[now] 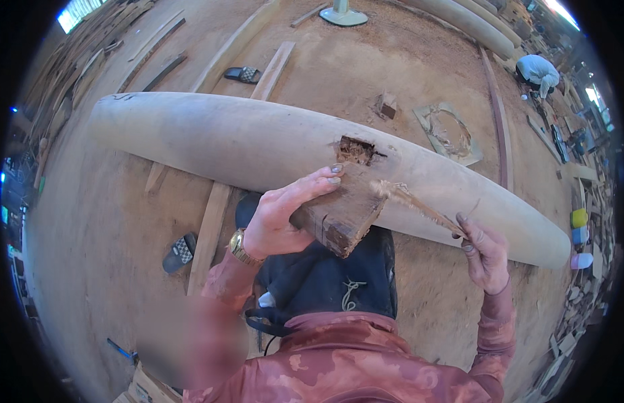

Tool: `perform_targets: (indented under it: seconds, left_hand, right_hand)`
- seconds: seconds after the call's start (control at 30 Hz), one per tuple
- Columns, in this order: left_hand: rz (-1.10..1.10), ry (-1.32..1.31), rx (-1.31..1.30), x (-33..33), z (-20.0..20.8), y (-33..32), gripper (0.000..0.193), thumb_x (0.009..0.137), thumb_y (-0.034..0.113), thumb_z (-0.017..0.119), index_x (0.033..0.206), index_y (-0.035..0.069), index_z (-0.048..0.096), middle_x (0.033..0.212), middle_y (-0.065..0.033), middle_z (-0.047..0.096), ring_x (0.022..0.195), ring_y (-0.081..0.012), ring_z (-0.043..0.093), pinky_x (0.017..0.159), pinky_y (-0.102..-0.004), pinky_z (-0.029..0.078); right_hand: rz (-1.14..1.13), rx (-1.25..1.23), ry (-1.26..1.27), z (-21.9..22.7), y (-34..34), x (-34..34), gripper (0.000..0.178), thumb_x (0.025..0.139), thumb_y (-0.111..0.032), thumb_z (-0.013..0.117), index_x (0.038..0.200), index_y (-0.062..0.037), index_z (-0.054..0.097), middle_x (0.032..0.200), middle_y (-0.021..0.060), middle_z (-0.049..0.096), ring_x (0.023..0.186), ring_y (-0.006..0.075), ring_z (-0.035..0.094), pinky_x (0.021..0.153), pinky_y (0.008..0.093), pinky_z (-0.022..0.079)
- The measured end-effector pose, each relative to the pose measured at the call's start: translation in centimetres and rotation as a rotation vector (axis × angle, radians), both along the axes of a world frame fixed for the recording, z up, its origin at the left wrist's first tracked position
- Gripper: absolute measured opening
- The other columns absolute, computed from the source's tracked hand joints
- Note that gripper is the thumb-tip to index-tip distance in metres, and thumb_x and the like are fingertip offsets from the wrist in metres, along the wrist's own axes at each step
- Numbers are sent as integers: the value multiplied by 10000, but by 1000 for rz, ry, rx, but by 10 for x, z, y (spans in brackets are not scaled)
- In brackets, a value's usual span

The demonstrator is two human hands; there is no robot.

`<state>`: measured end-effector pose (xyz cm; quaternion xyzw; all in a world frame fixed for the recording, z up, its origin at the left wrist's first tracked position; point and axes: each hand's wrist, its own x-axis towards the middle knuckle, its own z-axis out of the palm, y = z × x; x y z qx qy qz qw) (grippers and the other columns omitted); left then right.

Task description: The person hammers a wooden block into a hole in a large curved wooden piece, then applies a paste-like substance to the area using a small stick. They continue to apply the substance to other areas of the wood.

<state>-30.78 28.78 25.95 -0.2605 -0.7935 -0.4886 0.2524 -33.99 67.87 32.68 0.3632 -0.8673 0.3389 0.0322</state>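
A long, smooth, pale log (224,127) lies across in front of me, with a rough square hole (355,149) cut in its upper side. My left hand (285,211) is closed on a thick brown wooden block (345,211), fingers on top. The block is just on the near side of the hole; whether it touches the log I cannot tell. Between the fingertips of my right hand (485,254) is a thin wooden stick (422,207) with a pale, frayed end. That end reaches the block's right edge.
Wooden beams (211,228) run under the log. Slippers (179,252) lie on the dirt floor, one on each side of the log. Beyond it are a small wood block (387,106) and a square plate with a round opening (448,133). Another person (539,72) crouches at far right.
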Motion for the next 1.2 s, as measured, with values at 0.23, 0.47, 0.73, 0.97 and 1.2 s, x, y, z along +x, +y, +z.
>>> perform_targets:
  seconds: [0.23,0.47,0.73,0.97,1.2]
  left_hand:
    - [-98,-38,8,10,1,-2,696,622,-122,706,1300,27,653,1361,-190,666,1259,-348,655,1005,-391,565]
    - [-228,-93,11,28,3,-9,646,629,-134,710,1254,27,687,1348,-198,672,1233,-343,672,992,-392,575]
    - [-307,-199,49,34,5,-13,569,665,-120,740,1218,4,699,1332,-206,679,1236,-345,671,1004,-390,567]
    - [-283,-267,-36,27,1,-23,578,661,-95,787,1218,9,673,1328,-209,679,1217,-367,678,977,-387,569]
    - [-233,-248,-52,16,6,-14,641,667,-131,724,1281,47,673,1362,-164,668,1213,-326,680,986,-366,576]
  right_hand:
    - [211,173,179,-19,-12,-14,592,759,10,698,1310,-206,723,882,64,666,732,261,650,640,370,528]
    - [325,210,21,-4,3,-34,577,727,20,731,1268,-181,743,890,65,675,734,262,662,634,380,531]
    - [351,282,23,-3,19,-41,528,734,-1,747,1247,-128,748,857,74,671,728,274,655,649,378,520]
    - [251,284,-16,-4,31,-34,504,751,0,713,1240,-116,748,847,87,667,705,273,649,639,391,525]
    - [286,246,10,-12,0,-21,580,697,19,733,1250,-154,745,845,52,674,693,251,648,612,369,525]
